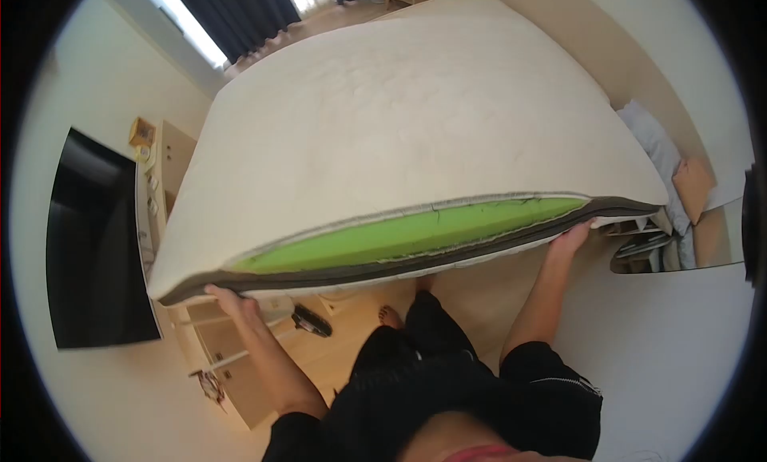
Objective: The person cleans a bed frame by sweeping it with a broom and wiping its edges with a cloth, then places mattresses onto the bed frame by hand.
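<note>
A large cream mattress (399, 118) fills the middle of the view. Along its near side the cover gapes open, showing bright green foam (399, 237) above a dark grey border (415, 264). My left hand (232, 301) grips the lower edge near the left corner, thumb on the dark border. Toward the right end, my right hand (574, 237) holds the same edge from below. The undersides of both hands' grips are partly hidden by the mattress edge.
A black television (100, 242) is on the left wall, beside a wooden shelf unit (177, 162). Pillows (659, 146) and a tan cushion (692, 189) lie at the right. Dark curtains (240, 19) hang at the back. A dark brush-like object (311, 321) is below the mattress.
</note>
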